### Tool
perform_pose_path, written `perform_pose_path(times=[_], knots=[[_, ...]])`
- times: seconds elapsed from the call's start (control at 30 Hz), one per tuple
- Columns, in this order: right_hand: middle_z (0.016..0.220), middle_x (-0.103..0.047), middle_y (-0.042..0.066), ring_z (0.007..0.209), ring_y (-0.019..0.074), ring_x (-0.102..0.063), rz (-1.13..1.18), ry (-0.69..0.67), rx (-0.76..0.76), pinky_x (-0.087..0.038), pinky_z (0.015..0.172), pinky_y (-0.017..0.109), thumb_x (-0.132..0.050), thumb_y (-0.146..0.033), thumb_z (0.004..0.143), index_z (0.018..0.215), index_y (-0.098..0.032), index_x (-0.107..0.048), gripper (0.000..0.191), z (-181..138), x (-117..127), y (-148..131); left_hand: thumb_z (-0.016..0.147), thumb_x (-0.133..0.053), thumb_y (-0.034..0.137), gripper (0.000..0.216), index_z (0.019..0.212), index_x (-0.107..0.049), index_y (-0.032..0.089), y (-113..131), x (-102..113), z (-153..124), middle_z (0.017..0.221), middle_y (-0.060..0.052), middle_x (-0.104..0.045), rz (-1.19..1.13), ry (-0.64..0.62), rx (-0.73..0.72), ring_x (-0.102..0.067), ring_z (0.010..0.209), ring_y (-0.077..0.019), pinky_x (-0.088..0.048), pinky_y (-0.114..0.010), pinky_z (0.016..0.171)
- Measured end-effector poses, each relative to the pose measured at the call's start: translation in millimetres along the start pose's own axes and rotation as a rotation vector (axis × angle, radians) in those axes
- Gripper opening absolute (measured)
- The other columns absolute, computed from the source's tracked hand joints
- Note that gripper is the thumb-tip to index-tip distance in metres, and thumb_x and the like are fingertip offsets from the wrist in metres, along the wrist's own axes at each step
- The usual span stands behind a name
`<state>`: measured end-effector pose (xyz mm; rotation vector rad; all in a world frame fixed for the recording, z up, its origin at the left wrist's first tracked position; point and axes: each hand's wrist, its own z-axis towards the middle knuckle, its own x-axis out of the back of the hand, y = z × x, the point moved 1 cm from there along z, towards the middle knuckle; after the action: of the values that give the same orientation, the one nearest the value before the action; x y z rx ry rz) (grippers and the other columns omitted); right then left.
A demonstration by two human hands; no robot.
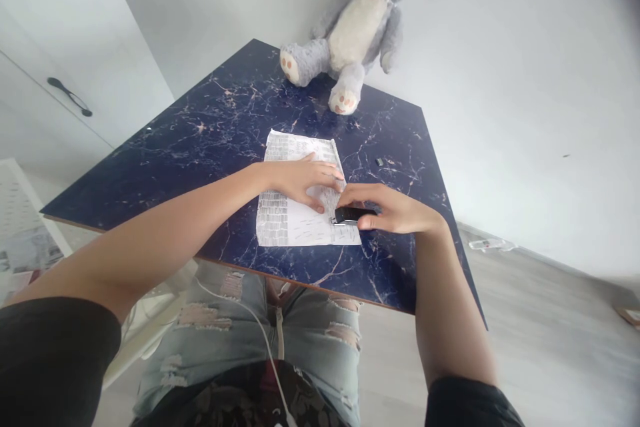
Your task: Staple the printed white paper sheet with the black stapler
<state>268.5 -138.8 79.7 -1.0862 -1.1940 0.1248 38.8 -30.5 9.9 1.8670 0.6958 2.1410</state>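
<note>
A sheet of paper point(305, 230) with printed and handwritten marks lies flat near the front of the table. My left hand point(306, 180) rests spread on its upper middle, fingers pointing right. At the paper's right edge, my right hand point(387, 207) is closed around a small black stapler point(350, 215). The stapler's front end lies over the paper, and its rear is hidden by my fingers. Whether its jaws are pressed together I cannot tell.
A dark blue marbled table point(210, 120) bears a grey plush toy point(357, 33) at the back, against the wall. One small dark piece point(379, 161), perhaps staples, lies right of the paper. A white cable point(250, 313) hangs over my lap.
</note>
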Motion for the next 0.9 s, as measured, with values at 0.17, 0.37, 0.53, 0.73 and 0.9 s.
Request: perform_pose_path(times=[0.17,0.37,0.53,0.73,0.9], knots=[[0.092,-0.062,0.006,0.088,0.0192,-0.056,-0.112,0.296,-0.100,-0.046,0.087,0.036,-0.033,-0.044,0.113,0.089,-0.020,-0.059,0.044,19.6,-18.4,4.8,0.083,-0.076,0.061,0.073,0.149,-0.060,0.036,1.4,-5.9,3.1,0.163,-0.005,-0.049,0.017,0.029,0.028,-0.033,0.156,-0.0352,-0.008,-0.053,0.130],[0.106,-0.066,0.014,0.100,0.0261,-0.058,-0.559,0.322,-0.298,-0.047,0.096,0.041,-0.035,-0.020,0.106,0.098,-0.015,-0.064,0.031,35.9,-45.6,2.9,0.080,-0.078,0.057,0.069,0.143,-0.065,0.031,0.4,-8.0,5.7,0.156,-0.008,-0.056,-0.002,0.057,0.034,-0.037,0.152,-0.0361,-0.010,-0.054,0.128],[0.124,-0.064,0.026,0.112,0.0370,-0.058,-0.843,0.267,-0.501,-0.048,0.094,0.047,-0.042,-0.021,0.103,0.115,-0.006,-0.067,0.031,44.1,-63.4,-6.0,0.080,-0.080,0.056,0.056,0.129,-0.073,0.029,-2.8,-8.0,5.9,0.150,-0.009,-0.061,-0.009,0.066,0.013,-0.041,0.149,-0.0371,-0.013,-0.054,0.127],[0.108,-0.068,0.011,0.098,0.0226,-0.060,-0.368,0.134,-0.177,-0.047,0.089,0.036,-0.032,-0.035,0.113,0.107,-0.017,-0.065,0.038,33.0,-38.4,1.1,0.081,-0.078,0.061,0.069,0.144,-0.064,0.035,-3.1,-0.8,2.3,0.155,-0.005,-0.058,-0.003,0.077,-0.023,-0.045,0.147,-0.0347,-0.020,-0.049,0.124],[0.080,-0.062,0.000,0.070,0.0138,-0.052,-0.163,-0.113,-0.044,-0.039,0.067,0.028,-0.071,-0.051,0.095,0.091,-0.019,-0.064,0.033,5.0,-6.3,10.6,0.085,-0.074,0.062,0.064,0.145,-0.063,0.042,-1.4,3.2,-0.1,0.160,-0.001,-0.053,0.007,0.025,-0.035,-0.041,0.151,-0.0332,-0.019,-0.049,0.125]])
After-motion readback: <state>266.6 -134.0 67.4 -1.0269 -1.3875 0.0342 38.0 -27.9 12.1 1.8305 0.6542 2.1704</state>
